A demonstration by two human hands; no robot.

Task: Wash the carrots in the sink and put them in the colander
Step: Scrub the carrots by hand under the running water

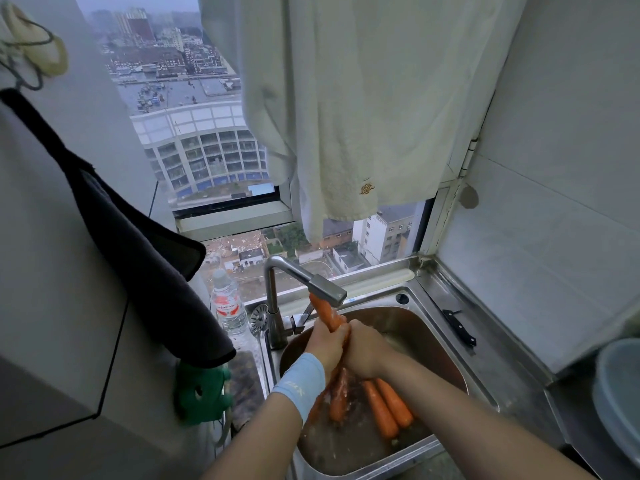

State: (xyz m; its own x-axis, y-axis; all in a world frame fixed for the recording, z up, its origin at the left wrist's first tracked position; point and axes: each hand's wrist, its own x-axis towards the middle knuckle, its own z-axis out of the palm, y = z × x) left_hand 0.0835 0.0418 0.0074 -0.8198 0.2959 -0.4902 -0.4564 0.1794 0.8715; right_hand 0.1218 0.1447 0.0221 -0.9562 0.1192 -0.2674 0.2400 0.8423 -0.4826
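L grip: left hand (pixel 327 344) curled round the carrot (pixel 325 315), clenched on its mid-shaft.
R grip: right hand (pixel 365 353) wrapped round same carrot just below, touching the left hand.
Carrot pos: tilted, top end up under the tap (pixel 311 282) spout, over sink (pixel 429 341) back-left.
Handling: stiff, prob. light. Wet skin likely slippery, so take the thick middle w/ full palm, not the taper.
Spare carrots (pixel 384 407): lie wet in sink, front-centre, side by side.
Colander: poss. the grey bowl (pixel 620 393) at desk's right edge; can't tell.
Knife (pixel 459 329): on the desk, just beside sink's right rim.
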